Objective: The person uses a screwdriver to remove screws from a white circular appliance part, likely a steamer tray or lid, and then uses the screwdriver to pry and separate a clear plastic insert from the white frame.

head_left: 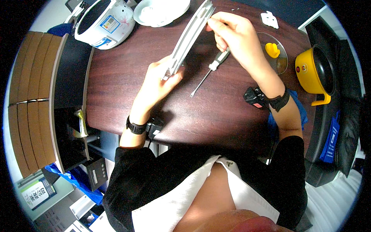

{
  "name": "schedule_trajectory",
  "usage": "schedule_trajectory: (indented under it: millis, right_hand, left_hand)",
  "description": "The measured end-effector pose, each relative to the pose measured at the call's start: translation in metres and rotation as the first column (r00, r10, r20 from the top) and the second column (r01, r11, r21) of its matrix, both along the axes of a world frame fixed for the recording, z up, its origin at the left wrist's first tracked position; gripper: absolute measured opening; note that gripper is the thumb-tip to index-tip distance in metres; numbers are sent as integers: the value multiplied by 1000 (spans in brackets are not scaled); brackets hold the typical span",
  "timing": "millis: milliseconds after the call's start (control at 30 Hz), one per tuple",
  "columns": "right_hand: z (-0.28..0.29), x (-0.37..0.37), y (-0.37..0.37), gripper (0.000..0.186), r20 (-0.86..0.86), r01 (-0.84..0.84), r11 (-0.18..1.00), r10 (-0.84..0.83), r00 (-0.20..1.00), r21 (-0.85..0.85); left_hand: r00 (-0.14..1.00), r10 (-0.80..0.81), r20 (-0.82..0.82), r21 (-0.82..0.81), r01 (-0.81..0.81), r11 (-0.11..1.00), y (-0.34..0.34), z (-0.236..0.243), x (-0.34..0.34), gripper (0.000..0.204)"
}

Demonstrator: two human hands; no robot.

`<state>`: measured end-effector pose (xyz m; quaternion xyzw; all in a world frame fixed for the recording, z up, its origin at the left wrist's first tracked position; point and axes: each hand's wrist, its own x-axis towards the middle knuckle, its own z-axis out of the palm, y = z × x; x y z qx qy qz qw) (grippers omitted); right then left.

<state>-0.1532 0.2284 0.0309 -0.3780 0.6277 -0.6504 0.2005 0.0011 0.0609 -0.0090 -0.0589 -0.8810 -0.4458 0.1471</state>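
Observation:
My left hand [157, 79] grips the lower end of a long, slightly curved white plastic part [188, 40], raised at a slant above the table and seen almost edge-on. At its upper end, my right hand [234, 34] is closed, thumb and fingers pinched at the part's edge. Below the right hand's curled fingers is a screwdriver [213, 66] with a grey-white handle, its metal tip pointing toward me. The handle's end disappears behind the hand, so I cannot tell whether the fingers hold it or it lies on the table.
A white pot-shaped cooker [116, 29] and white dishes [154, 13] stand at the far left. On the right are a glass lid [284, 63] with a yellow knob, a yellow pan [305, 73] and a small white piece [269, 19]. The dark wooden table [127, 69] lies beneath.

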Motion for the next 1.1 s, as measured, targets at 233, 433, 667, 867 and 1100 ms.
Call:
schedule_trajectory:
  millis: [233,433,667,867,1100]
  right_hand:
    - [3,-10,3,20,634,-260,927,375,676,-271]
    - [9,3,-2,12,-787,285,956,-227,573,-68]
    - [1,3,-8,8,-834,334,902,-396,384,-274]
    - [-23,-8,-6,9,-91,125,991,-129,987,-56]
    - [-8,-20,0,23,367,-160,983,182,912,-89]
  left_hand:
    - [992,53,-114,-44,-58,997,1,2,-4,9]
    - [996,80,-43,17,-79,997,-3,0,-2,12]
    - [995,60,75,37,-63,997,-1,1,0,13]
    - [1000,20,21,-40,-19,999,0,2,-2,14]
    - [992,103,70,13,-104,995,-2,-4,-2,17]
